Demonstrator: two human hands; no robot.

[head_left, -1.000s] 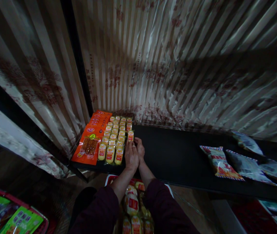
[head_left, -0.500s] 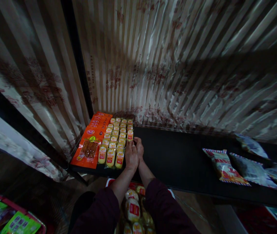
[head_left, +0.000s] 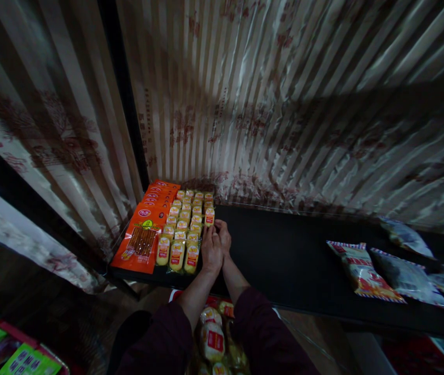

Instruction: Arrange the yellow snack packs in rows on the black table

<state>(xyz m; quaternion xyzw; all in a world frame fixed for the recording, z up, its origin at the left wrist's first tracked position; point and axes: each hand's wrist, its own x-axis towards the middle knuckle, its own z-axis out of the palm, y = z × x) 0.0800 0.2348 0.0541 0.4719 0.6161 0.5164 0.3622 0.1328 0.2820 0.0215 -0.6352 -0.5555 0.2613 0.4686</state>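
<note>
Rows of small wrapped yellow cakes stand on a black shelf, beside a column of overlapping orange snack packets. At the near end of the rightmost row, my left hand is closed with its fingertips against a wrapped cake. My right hand presses in from the right, its fingers curled at the same cake's lower end. The two hands touch each other, and they hide the cake's near part. Exactly how the right fingers grip cannot be made out.
Below the shelf edge stands a red container with more wrapped cakes. Several chip bags lie on the shelf's right part. A red basket with green packets is at lower left. Striped sheeting and a dark post rise behind.
Both hands stay at the same wrapped cake with hardly any movement. The view has shifted very slightly.
</note>
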